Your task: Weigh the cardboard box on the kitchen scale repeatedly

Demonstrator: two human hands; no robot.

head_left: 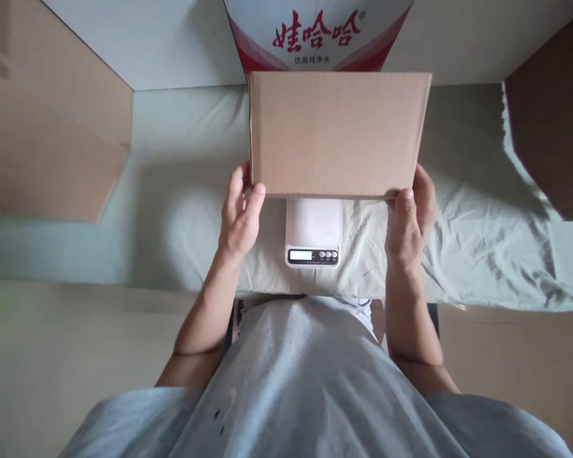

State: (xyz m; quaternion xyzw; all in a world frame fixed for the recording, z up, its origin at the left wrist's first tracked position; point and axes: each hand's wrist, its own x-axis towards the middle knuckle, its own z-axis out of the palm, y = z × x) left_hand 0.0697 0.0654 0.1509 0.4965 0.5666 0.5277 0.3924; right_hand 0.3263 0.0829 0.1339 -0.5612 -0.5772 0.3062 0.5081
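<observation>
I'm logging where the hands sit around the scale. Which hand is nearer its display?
Left. The left hand grips the cardboard box just left of the scale; the right hand grips it farther right.

Soft, even daylight, moderately bright, with a slightly cool, washed-out cast. The box [340, 133], gripped at its near corners by the left hand [239, 213] and right hand [409, 219], throws a broad, faint shadow on the cloth [482, 216] left of and below the grip. No hard glare; the scale [313, 232] under the grip is pale, nearly blown out. Focus is mildly soft throughout. Straight edges bow toward the corners, wide-lens distortion.
</observation>
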